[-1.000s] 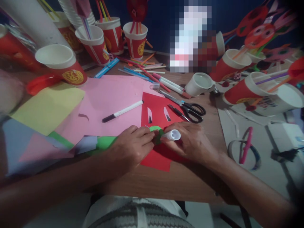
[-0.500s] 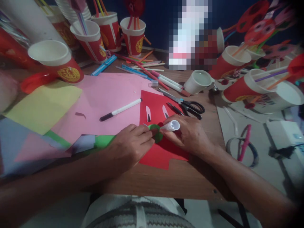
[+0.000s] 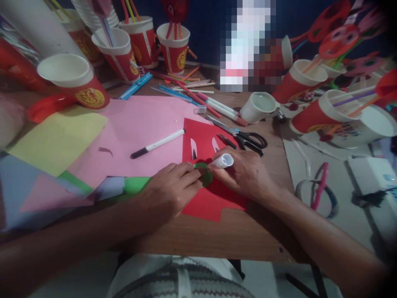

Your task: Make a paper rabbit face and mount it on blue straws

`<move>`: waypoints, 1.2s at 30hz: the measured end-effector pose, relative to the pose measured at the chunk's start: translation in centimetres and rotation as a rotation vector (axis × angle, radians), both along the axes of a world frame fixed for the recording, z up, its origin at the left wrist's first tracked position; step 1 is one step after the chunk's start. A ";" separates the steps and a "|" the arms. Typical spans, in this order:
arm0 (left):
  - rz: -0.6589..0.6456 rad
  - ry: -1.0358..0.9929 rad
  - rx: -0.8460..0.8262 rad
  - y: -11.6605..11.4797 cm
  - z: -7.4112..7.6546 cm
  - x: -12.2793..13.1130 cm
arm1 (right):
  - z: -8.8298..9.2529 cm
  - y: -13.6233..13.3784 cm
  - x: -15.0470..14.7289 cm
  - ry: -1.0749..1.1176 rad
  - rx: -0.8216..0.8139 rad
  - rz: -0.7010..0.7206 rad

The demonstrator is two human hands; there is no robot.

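Near the counter's (image 3: 173, 240) front edge, my left hand (image 3: 173, 186), fingers together, holds a green circle (image 3: 207, 179) over red paper (image 3: 203, 208); my right hand (image 3: 249, 174) grips a white pen (image 3: 222, 161) at its right side.

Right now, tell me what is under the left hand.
The left hand partly covers a round green paper piece, which lies over a red paper sheet; anything beneath its palm cannot be seen.

Green disc (image 3: 207, 178) partly beneath fingers (image 3: 191, 177)
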State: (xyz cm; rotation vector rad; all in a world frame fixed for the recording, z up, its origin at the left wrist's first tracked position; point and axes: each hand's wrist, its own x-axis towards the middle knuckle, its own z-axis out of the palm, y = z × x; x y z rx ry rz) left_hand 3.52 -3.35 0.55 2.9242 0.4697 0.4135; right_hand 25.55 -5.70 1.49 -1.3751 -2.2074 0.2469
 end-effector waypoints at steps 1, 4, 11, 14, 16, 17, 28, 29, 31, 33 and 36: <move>0.007 0.005 -0.001 0.0 0.1 0.0 | 0.0 -0.1 0.0 -0.002 -0.001 -0.004; 0.022 0.021 -0.011 0.0 0.3 0.1 | 0.1 -0.3 0.0 -0.006 0.001 -0.018; 0.019 0.049 -0.055 0.1 0.3 0.2 | 0.0 -1.1 -0.2 -0.018 -0.039 0.027; -0.013 0.052 -0.085 0.4 0.2 0.2 | 0.0 -1.4 -0.4 0.001 -0.066 0.051; -0.033 0.041 -0.097 0.6 0.1 0.2 | 0.0 -1.5 -0.6 0.010 -0.077 0.069; -0.039 0.034 -0.099 0.6 0.1 0.2 | 0.0 -1.6 -0.7 0.014 -0.074 0.074; -0.048 -0.025 -0.076 0.7 -0.2 0.0 | -0.2 -2.0 -0.9 0.028 -0.018 0.136; -0.047 -0.025 -0.069 0.7 -0.2 0.0 | -0.2 -2.0 -0.9 0.012 -0.022 0.125; -0.049 -0.011 -0.061 0.7 -0.2 0.0 | -0.3 -1.9 -0.7 -0.023 -0.024 0.099; -0.053 -0.007 -0.053 0.8 -0.1 0.0 | -0.4 -1.9 -0.4 -0.037 -0.013 0.077; -0.051 -0.006 -0.039 0.8 0.0 0.0 | -0.4 -1.6 0.0 -0.030 0.021 0.072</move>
